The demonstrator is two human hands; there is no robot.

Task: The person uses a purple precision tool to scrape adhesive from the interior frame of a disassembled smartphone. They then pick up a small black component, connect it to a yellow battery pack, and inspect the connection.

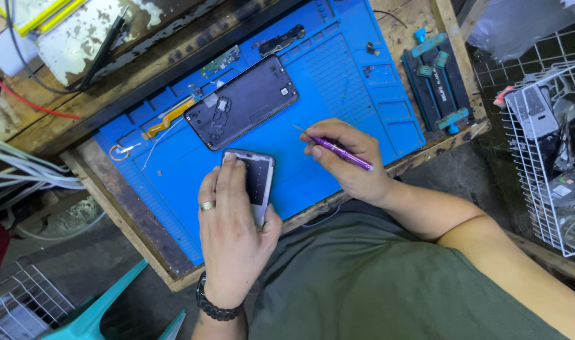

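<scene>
Left hand point(232, 226) clamped on silvery phone frame point(257, 182), right hand point(350, 160) pinching purple screwdriver point(339, 151).

blue mat point(338, 82), purple screwdriver point(341, 151), dark grey phone point(250, 101), green shirt point(375, 277)

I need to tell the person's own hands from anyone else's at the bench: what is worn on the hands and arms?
Left hand: a gold-coloured ring on one of the fingers and a black beaded bracelet at the wrist. Right hand: nothing worn. Both forearms are bare, without sleeves in view.
</scene>
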